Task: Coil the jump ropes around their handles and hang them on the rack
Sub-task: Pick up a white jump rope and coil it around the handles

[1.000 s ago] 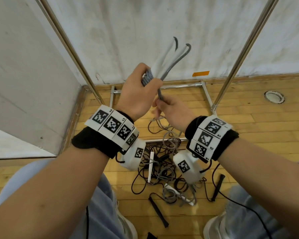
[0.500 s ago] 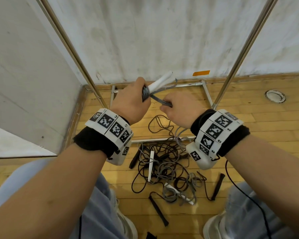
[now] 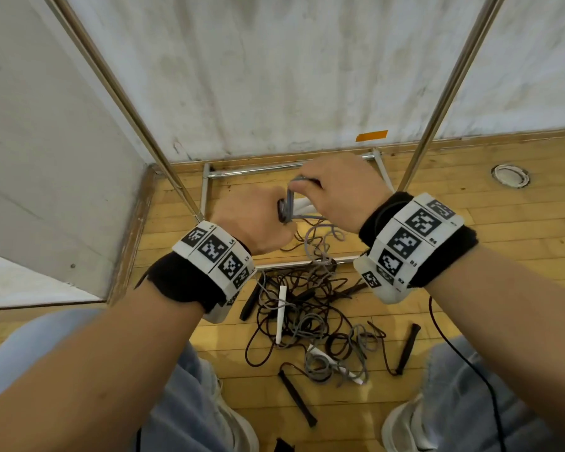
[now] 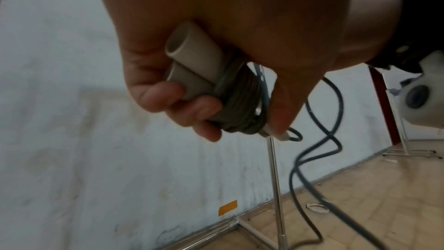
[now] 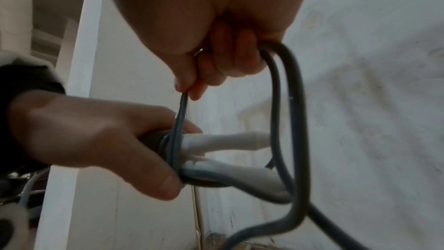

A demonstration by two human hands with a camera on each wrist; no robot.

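My left hand grips two white handles held side by side, with several turns of grey rope wound round them. In the right wrist view the white handles point right out of my left hand. My right hand sits just above and to the right, pinching a loop of the same grey rope over the handles. The slack grey rope trails down to a tangle of ropes on the floor. The rack's poles rise on both sides.
On the wooden floor below lie tangled brown and grey ropes, a white handle and several black handles. The rack's base frame stands against the white wall. My shoes and knees are at the bottom. A round floor fitting sits far right.
Both hands have come down from chest height toward the rack base. The handles tipped from upright to lying level. My right hand swung from below the handles to over them with the rope.
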